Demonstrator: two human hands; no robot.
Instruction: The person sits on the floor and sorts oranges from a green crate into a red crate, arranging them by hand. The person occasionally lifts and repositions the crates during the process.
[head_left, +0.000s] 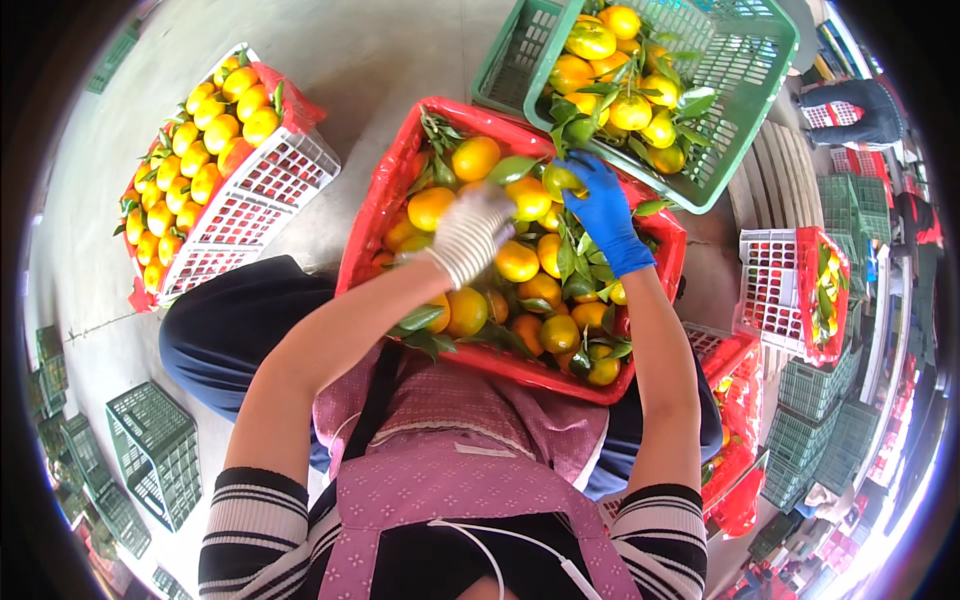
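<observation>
A crate lined with red plastic (525, 371) sits before me, filled with orange and greenish mandarins (517, 261) that have leaves attached. My left hand (472, 229), in a white striped knit glove, is over the middle of this fruit. Motion blur hides its fingers, so I cannot tell whether they grip anything. In a blue glove, my right hand (600, 214) has its fingers around a yellow-green mandarin (559, 180) at the crate's far right side. Just beyond, a green plastic crate (739, 142) holds more leafy mandarins (628, 112) in its left part.
A white crate (247, 195) of neatly rowed mandarins stands at the left on the concrete floor. Below it is a dark green crate (154, 454). Right of me are a red-lined crate (731, 427), another white crate (772, 289) and stacked green crates (806, 427). A person (855, 112) stands behind.
</observation>
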